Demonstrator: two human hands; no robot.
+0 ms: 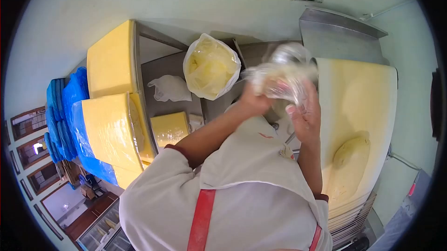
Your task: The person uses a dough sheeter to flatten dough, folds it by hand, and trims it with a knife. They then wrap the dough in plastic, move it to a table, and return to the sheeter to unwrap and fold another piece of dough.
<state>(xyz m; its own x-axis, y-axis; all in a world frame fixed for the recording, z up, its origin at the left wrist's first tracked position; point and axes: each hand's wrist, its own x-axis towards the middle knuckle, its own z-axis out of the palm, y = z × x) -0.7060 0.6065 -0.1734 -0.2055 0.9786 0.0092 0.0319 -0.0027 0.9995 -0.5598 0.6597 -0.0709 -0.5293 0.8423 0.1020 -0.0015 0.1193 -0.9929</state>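
A crumpled see-through plastic bag [279, 81] is held up in front of my apron, smeared by motion. At its lower left, my left hand [255, 102] is closed on the plastic, fingers partly hidden by it. My right hand [305, 116] grips the bag from the right, with the thumb showing below. Something pale and pinkish shows through the film, too blurred to name. Just left of the bag stands a bin lined with a white plastic bag [188, 71], holding a pale yellow mass [214, 67].
To the right runs a long surface with a yellow sheet [354, 83] and a flat dough-like piece [351, 158]. Wrapped yellow slabs [109, 125] are stacked on the left beside blue plastic [74, 92]. A white bag [171, 88] and a yellow block [170, 129] lie on a metal shelf.
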